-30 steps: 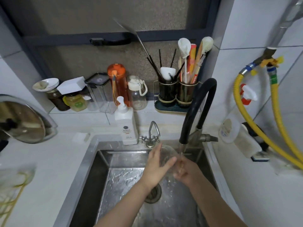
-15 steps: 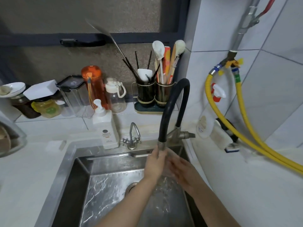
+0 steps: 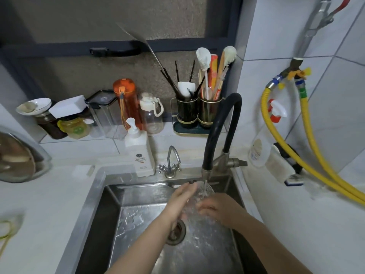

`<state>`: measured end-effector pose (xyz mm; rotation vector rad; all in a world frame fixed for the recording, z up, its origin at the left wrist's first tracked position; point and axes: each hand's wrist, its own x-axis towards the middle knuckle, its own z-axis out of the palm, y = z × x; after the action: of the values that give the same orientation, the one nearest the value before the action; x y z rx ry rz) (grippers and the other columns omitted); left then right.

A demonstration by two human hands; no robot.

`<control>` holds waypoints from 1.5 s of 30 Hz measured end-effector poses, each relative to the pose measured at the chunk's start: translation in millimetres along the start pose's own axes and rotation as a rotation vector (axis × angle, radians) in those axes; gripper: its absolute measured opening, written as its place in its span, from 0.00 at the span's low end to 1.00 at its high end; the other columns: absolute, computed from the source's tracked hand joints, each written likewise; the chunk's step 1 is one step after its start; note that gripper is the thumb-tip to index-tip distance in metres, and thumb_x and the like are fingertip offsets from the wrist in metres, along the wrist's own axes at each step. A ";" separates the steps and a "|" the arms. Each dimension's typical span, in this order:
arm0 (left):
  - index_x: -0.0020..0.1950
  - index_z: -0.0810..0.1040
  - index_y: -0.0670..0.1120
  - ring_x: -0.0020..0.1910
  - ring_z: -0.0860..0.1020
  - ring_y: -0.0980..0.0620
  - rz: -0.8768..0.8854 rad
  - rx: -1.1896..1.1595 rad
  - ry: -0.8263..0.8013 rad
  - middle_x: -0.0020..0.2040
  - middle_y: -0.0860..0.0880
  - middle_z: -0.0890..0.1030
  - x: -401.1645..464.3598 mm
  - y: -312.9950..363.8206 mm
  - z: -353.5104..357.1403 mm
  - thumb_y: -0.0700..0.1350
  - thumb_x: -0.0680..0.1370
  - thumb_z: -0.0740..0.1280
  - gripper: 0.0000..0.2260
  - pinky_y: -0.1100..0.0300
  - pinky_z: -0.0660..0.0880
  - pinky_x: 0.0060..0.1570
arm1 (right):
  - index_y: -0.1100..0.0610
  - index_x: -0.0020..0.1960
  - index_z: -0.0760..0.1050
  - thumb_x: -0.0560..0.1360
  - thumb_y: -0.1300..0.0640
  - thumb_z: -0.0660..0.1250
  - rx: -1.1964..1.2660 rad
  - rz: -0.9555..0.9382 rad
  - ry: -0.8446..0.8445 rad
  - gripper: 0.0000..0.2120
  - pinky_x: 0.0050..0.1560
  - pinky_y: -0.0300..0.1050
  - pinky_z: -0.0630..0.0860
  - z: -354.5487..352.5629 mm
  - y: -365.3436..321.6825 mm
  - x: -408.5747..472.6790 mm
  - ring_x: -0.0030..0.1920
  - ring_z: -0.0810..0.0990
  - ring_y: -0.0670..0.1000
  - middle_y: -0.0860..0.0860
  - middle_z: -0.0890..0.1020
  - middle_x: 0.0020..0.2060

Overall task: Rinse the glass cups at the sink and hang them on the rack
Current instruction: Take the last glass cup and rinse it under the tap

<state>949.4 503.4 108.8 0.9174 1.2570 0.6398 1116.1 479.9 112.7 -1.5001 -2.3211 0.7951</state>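
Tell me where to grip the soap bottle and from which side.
Grip the soap bottle around its flat white body, below the pump, coming from the front over the sink rim. It stands upright, its pump head is narrow and would press down, the small tap crowds its right, and jars stand close behind it, so the front looks freest.

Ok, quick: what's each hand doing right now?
Left hand: holding the glass cup under the faucet stream.
Right hand: fingers on the same cup; grip cannot be told.
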 end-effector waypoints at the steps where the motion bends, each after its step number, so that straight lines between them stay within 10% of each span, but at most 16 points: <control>1: 0.62 0.75 0.57 0.57 0.77 0.53 -0.013 0.009 0.004 0.59 0.55 0.78 1.0 -1.1 -3.7 0.66 0.67 0.71 0.27 0.49 0.76 0.56 | 0.50 0.42 0.79 0.77 0.48 0.62 -0.047 -0.033 -0.002 0.10 0.43 0.35 0.73 1.2 0.0 2.6 0.34 0.79 0.44 0.45 0.79 0.32; 7: 0.55 0.78 0.51 0.38 0.81 0.49 -0.102 -0.137 0.025 0.44 0.46 0.83 5.7 2.3 20.1 0.61 0.73 0.67 0.18 0.59 0.77 0.32 | 0.49 0.49 0.81 0.72 0.40 0.61 0.087 0.048 0.360 0.17 0.54 0.36 0.71 -0.6 3.1 -12.2 0.48 0.75 0.38 0.40 0.79 0.45; 12: 0.58 0.77 0.48 0.33 0.75 0.55 -0.042 -0.159 0.022 0.48 0.45 0.82 8.5 12.7 52.9 0.54 0.77 0.66 0.14 0.70 0.69 0.21 | 0.57 0.55 0.79 0.76 0.60 0.66 0.223 0.263 0.533 0.09 0.60 0.47 0.74 -31.1 51.5 -16.4 0.55 0.77 0.49 0.48 0.77 0.53; 22: 0.59 0.77 0.52 0.45 0.79 0.50 -0.057 -0.390 0.046 0.48 0.50 0.80 8.0 7.5 20.4 0.48 0.73 0.70 0.15 0.57 0.77 0.39 | 0.64 0.58 0.76 0.77 0.48 0.63 0.110 0.524 0.350 0.20 0.63 0.57 0.70 -44.8 147.5 51.7 0.58 0.76 0.62 0.60 0.77 0.58; 28: 0.57 0.77 0.54 0.53 0.77 0.47 -0.096 -0.398 0.097 0.57 0.48 0.78 0.8 0.3 14.3 0.49 0.72 0.71 0.14 0.50 0.77 0.49 | 0.57 0.49 0.76 0.71 0.63 0.67 0.177 0.544 0.431 0.07 0.52 0.50 0.75 -26.5 149.9 56.0 0.48 0.76 0.57 0.59 0.75 0.55; 32: 0.60 0.75 0.53 0.53 0.77 0.47 -0.120 -0.371 0.110 0.58 0.48 0.76 -10.2 -5.6 11.1 0.51 0.75 0.67 0.15 0.51 0.80 0.44 | 0.53 0.61 0.72 0.71 0.67 0.67 0.211 0.375 0.348 0.20 0.57 0.40 0.67 -6.0 91.6 19.9 0.58 0.72 0.51 0.51 0.71 0.62; 36: 0.61 0.74 0.52 0.48 0.79 0.46 -0.178 -0.367 0.105 0.51 0.50 0.77 -25.6 -10.4 1.7 0.55 0.76 0.64 0.16 0.46 0.80 0.51 | 0.41 0.71 0.53 0.71 0.53 0.71 0.247 0.072 0.245 0.37 0.69 0.29 0.48 38.2 17.8 -30.3 0.73 0.46 0.33 0.34 0.47 0.73; 39: 0.65 0.71 0.53 0.58 0.77 0.40 -0.236 -0.338 0.075 0.63 0.51 0.75 -37.2 -22.2 -11.1 0.63 0.74 0.61 0.24 0.41 0.77 0.54 | 0.37 0.74 0.42 0.70 0.33 0.63 0.104 0.004 0.219 0.41 0.73 0.39 0.44 72.3 0.8 -40.8 0.75 0.39 0.39 0.35 0.44 0.75; 42: 0.74 0.61 0.57 0.63 0.74 0.42 -0.215 -0.248 0.026 0.75 0.51 0.61 -53.2 -32.2 -27.6 0.70 0.73 0.56 0.32 0.47 0.81 0.48 | 0.36 0.73 0.40 0.67 0.24 0.55 0.009 0.029 0.295 0.42 0.74 0.46 0.48 86.9 -12.9 -40.4 0.76 0.41 0.42 0.36 0.48 0.75; 45: 0.66 0.71 0.56 0.49 0.80 0.53 -0.189 -0.107 0.024 0.62 0.52 0.77 -74.2 -36.4 -43.3 0.70 0.73 0.53 0.28 0.63 0.78 0.36 | 0.34 0.71 0.42 0.62 0.22 0.54 0.126 0.111 0.282 0.43 0.74 0.43 0.49 93.9 -37.0 -41.2 0.74 0.49 0.38 0.31 0.51 0.70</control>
<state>888.3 433.0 113.4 0.6945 1.3005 0.5636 1059.4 402.9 60.4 -1.5828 -1.9630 0.6909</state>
